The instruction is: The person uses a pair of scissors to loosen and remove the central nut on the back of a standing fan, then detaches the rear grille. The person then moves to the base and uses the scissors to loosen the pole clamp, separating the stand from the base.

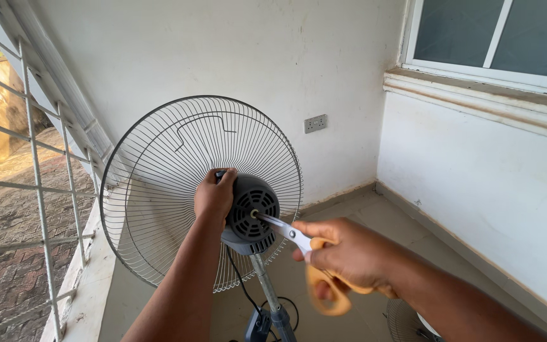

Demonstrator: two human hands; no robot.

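Left hand (214,195) grips the side of a grey fan motor (252,215) behind a wire grille (159,177). Right hand (349,253) is closed around orange-handled scissors (305,253), their closed tip touching the motor's centre. Fan stands on a pole (267,285) near a white wall (235,57).

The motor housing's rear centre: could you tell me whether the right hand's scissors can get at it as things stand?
Probably yes: the right hand has the scissors tip at the motor housing centre; the left hand grips only its side.

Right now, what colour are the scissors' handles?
The scissors' handles are orange-yellow, held in the right hand. The head view shows them, slightly blurred.
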